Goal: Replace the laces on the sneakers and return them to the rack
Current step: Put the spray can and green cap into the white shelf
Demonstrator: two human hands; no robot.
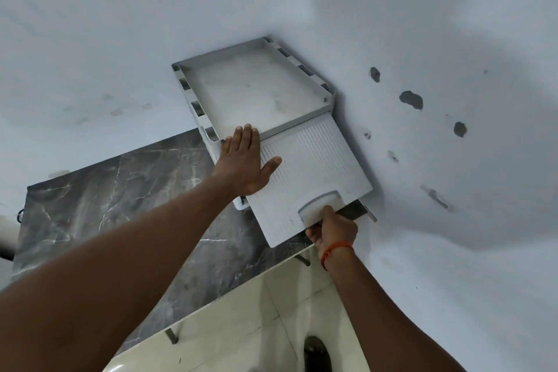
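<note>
Grey marble bench (90, 220) lies just left of the white rack (193, 93), which we find set into the wall corner. Our left hand (241, 160) lies flat on the rack's front left edge, fingers straight, thumb spread, holding nothing. A ribbed panel (317, 166) juts from the rack's front. At its near edge our right hand (335, 228), orange thread (335, 249) at the wrist, curls round the recessed handle (320, 202).

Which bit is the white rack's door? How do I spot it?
In the corner of the pale walls, a white rack stands on the dark marble table. Its door is the flat panel swung out in front of the rack's top tray. Only it has thin ridges and a sunken handle, which the right hand grips.
</note>
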